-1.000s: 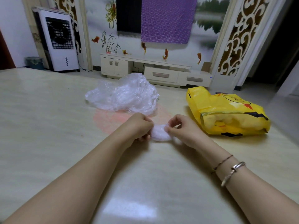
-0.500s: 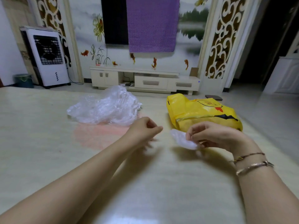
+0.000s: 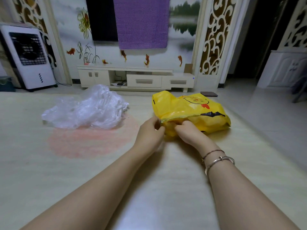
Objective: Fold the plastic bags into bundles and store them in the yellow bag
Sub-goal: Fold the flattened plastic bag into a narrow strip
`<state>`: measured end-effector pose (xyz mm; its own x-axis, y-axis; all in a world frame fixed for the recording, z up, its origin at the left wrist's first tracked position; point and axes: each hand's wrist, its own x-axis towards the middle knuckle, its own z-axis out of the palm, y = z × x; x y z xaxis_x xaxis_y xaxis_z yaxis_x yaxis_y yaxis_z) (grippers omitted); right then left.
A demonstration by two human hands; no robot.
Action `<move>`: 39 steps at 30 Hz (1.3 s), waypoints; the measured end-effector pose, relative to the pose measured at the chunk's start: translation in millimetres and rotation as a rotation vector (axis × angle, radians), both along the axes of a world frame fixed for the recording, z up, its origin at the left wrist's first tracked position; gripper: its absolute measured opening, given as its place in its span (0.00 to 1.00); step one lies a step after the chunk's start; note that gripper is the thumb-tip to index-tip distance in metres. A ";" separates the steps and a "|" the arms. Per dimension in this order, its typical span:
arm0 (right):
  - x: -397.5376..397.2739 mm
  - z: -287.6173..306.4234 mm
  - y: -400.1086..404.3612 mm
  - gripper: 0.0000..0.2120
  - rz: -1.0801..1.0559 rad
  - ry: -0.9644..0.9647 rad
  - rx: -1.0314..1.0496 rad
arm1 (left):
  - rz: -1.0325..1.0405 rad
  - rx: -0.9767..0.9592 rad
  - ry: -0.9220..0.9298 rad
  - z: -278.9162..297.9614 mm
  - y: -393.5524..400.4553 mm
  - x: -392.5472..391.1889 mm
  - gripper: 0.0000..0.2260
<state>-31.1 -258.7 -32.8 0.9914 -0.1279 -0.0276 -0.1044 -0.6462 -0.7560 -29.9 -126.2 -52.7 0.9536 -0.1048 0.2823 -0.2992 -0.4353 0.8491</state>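
The yellow bag (image 3: 191, 112) lies on its side on the pale table (image 3: 49, 171), up at about one o'clock from the middle of the view, its mouth turned toward the person. There is a cartoon face printed on its top side and a dark mark along the right. The left hand (image 3: 150, 131) is at the mouth's left corner, thumb and fingers pinching the rim there. The right hand (image 3: 189, 132) is pushed into the opening; its fingers are swallowed by the yellow plastic, so whether they grip anything inside cannot be told. Only the back of the hand and the wrist show, with two bracelets (image 3: 217, 159) round that wrist, one thin and dark, one metal.

Over at ten o'clock, well apart from the yellow bag, sits the heap of clear plastic bags (image 3: 88, 110), crumpled and loose, resting at the far edge of a faint pink patch (image 3: 93, 140) on the tabletop. Both forearms stretch in from the bottom edge, meeting at the bag.

Beyond the table, at twelve o'clock, a low white TV cabinet (image 3: 136, 77) stands against a painted wall, with a purple cloth (image 3: 142, 22) hanging above it. At nine o'clock, far left, a white air cooler (image 3: 28, 55) stands on the floor.
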 end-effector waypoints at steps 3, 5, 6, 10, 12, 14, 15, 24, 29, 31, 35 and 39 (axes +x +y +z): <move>-1.6 2.2 7.5 0.18 -0.022 0.129 -0.279 | -0.009 -0.026 0.001 -1.0 2.8 1.1 0.14; -5.3 5.8 10.0 0.16 -0.004 0.123 -0.366 | -0.006 -0.036 0.011 -1.5 3.1 2.0 0.14; -8.1 7.0 8.9 0.15 0.004 0.110 -0.401 | -0.001 -0.047 0.013 -2.4 2.8 2.6 0.13; -23.0 16.3 1.6 0.25 0.098 0.155 -0.507 | -0.001 -0.104 0.051 -2.9 0.7 2.9 0.05; -31.8 26.3 0.2 0.33 0.157 0.161 -0.520 | -0.023 -0.121 0.090 0.6 1.4 0.6 0.06; -39.5 38.1 0.5 0.35 0.182 0.123 -0.513 | -0.075 -0.103 0.153 8.8 5.7 -1.7 0.06; -43.0 43.2 0.9 0.36 0.190 0.108 -0.517 | -0.098 -0.081 0.186 14.2 10.4 -2.2 0.04; -64.2 65.2 4.7 0.40 0.236 0.130 -0.610 | 0.034 0.039 0.191 26.0 87.7 -4.6 0.04; -65.9 69.9 7.3 0.37 0.231 0.131 -0.627 | 0.126 0.152 0.145 10.3 120.8 -12.5 0.05; -65.1 67.7 6.4 0.34 0.229 0.119 -0.592 | 0.159 0.174 0.087 7.1 131.7 -13.3 0.05; -61.0 61.6 11.3 0.25 0.242 0.035 -0.431 | 0.261 0.234 -0.055 5.6 145.9 -11.3 0.09; -53.1 48.7 29.2 0.20 0.302 -0.048 -0.296 | 0.367 0.441 -0.124 0.3 156.7 6.6 0.12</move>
